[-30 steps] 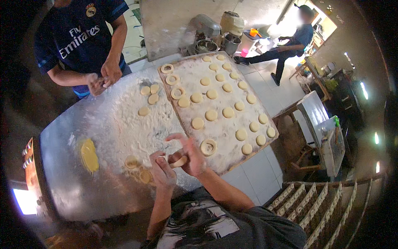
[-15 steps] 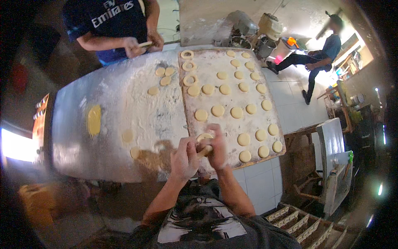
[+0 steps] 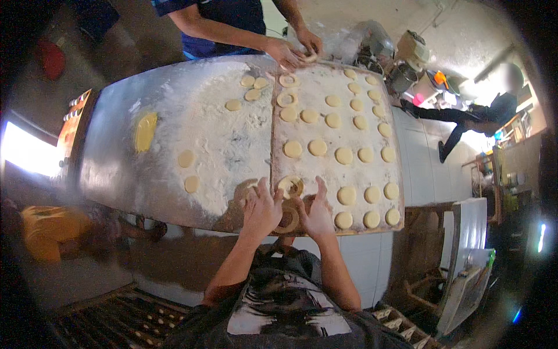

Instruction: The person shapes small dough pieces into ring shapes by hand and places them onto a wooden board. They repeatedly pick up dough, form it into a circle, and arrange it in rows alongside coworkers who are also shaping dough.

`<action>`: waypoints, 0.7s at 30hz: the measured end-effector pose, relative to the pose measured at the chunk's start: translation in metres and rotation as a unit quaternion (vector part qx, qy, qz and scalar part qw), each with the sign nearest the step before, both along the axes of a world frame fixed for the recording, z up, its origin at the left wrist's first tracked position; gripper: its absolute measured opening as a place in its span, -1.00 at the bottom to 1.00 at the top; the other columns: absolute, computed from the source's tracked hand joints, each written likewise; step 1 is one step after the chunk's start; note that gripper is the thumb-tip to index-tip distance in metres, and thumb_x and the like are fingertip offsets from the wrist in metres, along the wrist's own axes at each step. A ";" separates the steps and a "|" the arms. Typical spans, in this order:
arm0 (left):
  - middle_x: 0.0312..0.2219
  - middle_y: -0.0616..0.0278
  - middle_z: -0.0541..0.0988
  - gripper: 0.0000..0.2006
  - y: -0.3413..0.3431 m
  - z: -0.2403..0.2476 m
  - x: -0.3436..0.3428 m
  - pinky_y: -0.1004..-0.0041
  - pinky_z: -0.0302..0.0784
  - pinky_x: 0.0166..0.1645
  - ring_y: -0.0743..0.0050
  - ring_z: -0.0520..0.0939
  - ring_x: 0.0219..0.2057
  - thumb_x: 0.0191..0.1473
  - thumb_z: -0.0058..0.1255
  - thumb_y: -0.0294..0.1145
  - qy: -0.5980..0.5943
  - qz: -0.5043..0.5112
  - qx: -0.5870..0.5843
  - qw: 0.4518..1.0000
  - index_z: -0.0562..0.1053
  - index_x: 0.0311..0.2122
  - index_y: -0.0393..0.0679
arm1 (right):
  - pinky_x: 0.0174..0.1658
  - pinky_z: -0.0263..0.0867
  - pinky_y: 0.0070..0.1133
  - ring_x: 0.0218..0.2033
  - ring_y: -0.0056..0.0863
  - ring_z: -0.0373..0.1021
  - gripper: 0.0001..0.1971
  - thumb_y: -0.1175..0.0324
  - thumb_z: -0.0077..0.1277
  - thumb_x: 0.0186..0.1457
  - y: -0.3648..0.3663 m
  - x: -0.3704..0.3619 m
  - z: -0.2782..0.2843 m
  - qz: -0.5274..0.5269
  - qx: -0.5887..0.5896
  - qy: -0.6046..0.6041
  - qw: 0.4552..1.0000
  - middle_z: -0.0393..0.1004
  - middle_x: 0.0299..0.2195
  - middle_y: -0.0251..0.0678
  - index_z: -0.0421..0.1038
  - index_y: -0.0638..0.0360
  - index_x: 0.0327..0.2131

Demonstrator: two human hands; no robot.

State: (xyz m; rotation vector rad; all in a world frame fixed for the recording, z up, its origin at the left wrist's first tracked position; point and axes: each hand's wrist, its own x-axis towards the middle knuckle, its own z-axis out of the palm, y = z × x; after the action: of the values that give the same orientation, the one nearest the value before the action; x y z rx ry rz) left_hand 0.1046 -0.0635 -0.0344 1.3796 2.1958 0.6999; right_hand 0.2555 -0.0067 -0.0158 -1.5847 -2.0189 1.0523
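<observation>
Near the front edge of the floured board (image 3: 372, 174), my left hand (image 3: 261, 210) and my right hand (image 3: 317, 216) are spread on either side of two dough rings. One dough ring (image 3: 281, 187) lies just beyond my fingertips. The other ring (image 3: 288, 228) sits in shadow between my hands, close to the edge, partly covered by them. Both hands have their fingers apart, and no dough shows gripped in either. To the right of my right hand lie several round dough discs (image 3: 346, 195).
Across the table a co-worker's hands (image 3: 288, 55) hold a piece of dough above two more dough rings (image 3: 287, 99). A floury metal tabletop (image 3: 116, 128) extends left, with a yellow smear (image 3: 145, 132) and loose discs (image 3: 186, 158). Another person (image 3: 491, 113) stands far right.
My hands have parted from the dough they were shaping, and a second ring now lies between them. The view has shifted, and the co-worker's hands have moved right to the board's far edge.
</observation>
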 end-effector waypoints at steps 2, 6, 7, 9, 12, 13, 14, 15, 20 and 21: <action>-0.04 -0.41 0.35 -0.41 -0.012 -0.007 -0.006 -0.28 0.25 0.02 -0.41 0.41 0.00 0.18 0.01 -0.11 0.040 0.011 -0.044 0.998 0.09 0.19 -0.14 | 0.07 0.22 -0.17 -0.06 0.11 0.36 -0.21 0.10 0.09 0.13 0.002 0.005 0.004 0.058 -0.058 -0.001 0.997 0.41 -0.09 0.10 -0.10 0.16 0.29; -0.03 -0.39 0.36 -0.28 -0.026 0.005 -0.011 -0.11 0.34 0.08 -0.46 0.40 0.00 -0.01 0.20 -0.24 0.021 -0.089 -0.073 0.993 0.12 0.22 -0.10 | -0.06 0.24 -0.15 -0.16 0.05 0.36 -0.22 0.13 0.17 0.03 -0.017 -0.005 -0.006 0.086 0.048 -0.152 0.984 0.41 -0.21 0.01 0.04 0.16 0.25; -0.04 -0.34 0.36 -0.26 -0.025 0.005 -0.009 -0.10 0.35 0.08 -0.43 0.42 -0.01 -0.04 0.22 -0.26 0.023 -0.100 -0.078 0.992 0.12 0.22 -0.10 | -0.12 0.27 -0.16 -0.23 0.04 0.38 -0.23 0.11 0.18 0.02 -0.021 -0.008 -0.011 0.084 0.102 -0.174 0.976 0.43 -0.28 -0.02 0.08 0.16 0.24; -0.05 -0.27 0.36 -0.24 -0.020 0.007 -0.007 -0.08 0.37 0.07 -0.37 0.44 -0.02 -0.08 0.25 -0.27 0.029 -0.114 -0.078 0.990 0.13 0.21 -0.10 | -0.14 0.28 -0.18 -0.23 0.02 0.38 -0.23 0.15 0.21 0.00 -0.021 -0.006 -0.015 0.066 0.086 -0.154 0.982 0.43 -0.28 -0.03 0.09 0.17 0.23; -0.08 -0.21 0.38 -0.23 -0.006 0.003 -0.008 -0.05 0.36 0.07 -0.31 0.45 -0.03 -0.09 0.27 -0.26 0.032 -0.123 -0.049 0.991 0.15 0.20 -0.13 | -0.16 0.29 -0.20 -0.24 -0.01 0.38 -0.22 0.20 0.24 -0.04 -0.017 -0.006 -0.012 0.052 0.088 -0.148 0.984 0.43 -0.28 -0.04 0.11 0.21 0.22; -0.09 -0.19 0.39 -0.23 -0.005 0.001 -0.010 -0.04 0.37 0.06 -0.29 0.45 -0.03 -0.09 0.27 -0.23 0.047 -0.126 -0.048 0.990 0.15 0.20 -0.14 | -0.16 0.29 -0.21 -0.25 -0.03 0.38 -0.25 0.22 0.23 -0.04 -0.018 -0.008 -0.007 0.049 0.093 -0.157 0.982 0.43 -0.27 -0.05 0.14 0.24 0.20; -0.10 -0.18 0.40 -0.22 -0.004 0.000 -0.012 -0.03 0.37 0.05 -0.27 0.45 -0.04 -0.09 0.27 -0.21 0.062 -0.130 -0.046 0.989 0.16 0.21 -0.15 | -0.16 0.29 -0.21 -0.25 -0.04 0.37 -0.27 0.24 0.23 -0.04 -0.019 -0.011 -0.003 0.048 0.098 -0.165 0.980 0.43 -0.27 -0.06 0.16 0.27 0.17; -0.11 -0.17 0.41 -0.22 -0.002 -0.001 -0.015 -0.02 0.37 0.04 -0.24 0.46 -0.04 -0.09 0.27 -0.19 0.078 -0.132 -0.044 0.987 0.16 0.21 -0.16 | -0.16 0.29 -0.22 -0.25 -0.05 0.37 -0.29 0.25 0.23 -0.04 -0.020 -0.014 0.000 0.049 0.101 -0.173 0.978 0.43 -0.26 -0.07 0.19 0.30 0.15; -0.13 -0.15 0.43 -0.24 -0.008 -0.005 -0.029 0.03 0.38 -0.01 -0.13 0.48 -0.08 -0.03 0.20 -0.08 0.128 -0.209 -0.031 0.969 0.18 0.22 -0.20 | -0.07 0.27 -0.23 -0.17 -0.07 0.35 -0.46 0.27 0.17 0.00 -0.029 -0.037 0.019 0.007 0.073 -0.221 0.973 0.45 -0.16 -0.10 0.33 0.30 0.04; -0.13 -0.15 0.43 -0.24 -0.009 -0.002 -0.033 0.04 0.39 -0.02 -0.11 0.48 -0.08 -0.02 0.19 -0.07 0.129 -0.226 -0.040 0.965 0.18 0.22 -0.21 | -0.04 0.26 -0.22 -0.14 -0.06 0.35 -0.46 0.27 0.16 0.01 -0.032 -0.036 0.016 0.026 0.086 -0.237 0.967 0.43 -0.12 -0.08 0.32 0.30 0.04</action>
State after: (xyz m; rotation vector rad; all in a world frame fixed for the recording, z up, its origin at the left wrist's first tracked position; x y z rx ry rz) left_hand 0.0720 -0.0727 -0.0368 1.9271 1.9494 0.2720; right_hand 0.2192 -0.0382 0.0000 -1.8243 -2.3871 0.5222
